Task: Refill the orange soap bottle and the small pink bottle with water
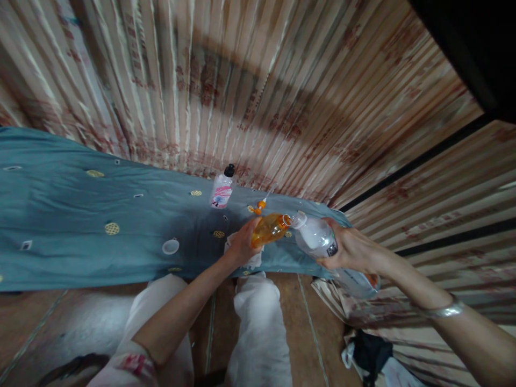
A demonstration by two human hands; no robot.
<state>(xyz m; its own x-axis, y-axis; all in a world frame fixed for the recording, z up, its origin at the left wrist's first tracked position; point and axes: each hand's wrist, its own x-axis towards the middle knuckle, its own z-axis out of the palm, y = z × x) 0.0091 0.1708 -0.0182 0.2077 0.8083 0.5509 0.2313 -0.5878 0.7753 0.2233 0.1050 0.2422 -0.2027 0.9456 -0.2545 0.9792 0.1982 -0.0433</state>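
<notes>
My left hand is closed around an orange see-through bottle, tilted with its open neck to the right. In my right hand is a larger clear plastic bottle, tipped so its mouth meets the orange bottle's mouth. Whether liquid passes between them I cannot tell. An orange pump top with a clear tube lies on the cloth just behind the orange bottle. Under my left hand is a white crumpled tissue or cloth, partly hidden.
A clear bottle with a black cap and pink label stands on the blue-green patterned cloth. Behind it hangs a pleated curtain. Dark bars cross the right side. Dark and white fabric lies low at right.
</notes>
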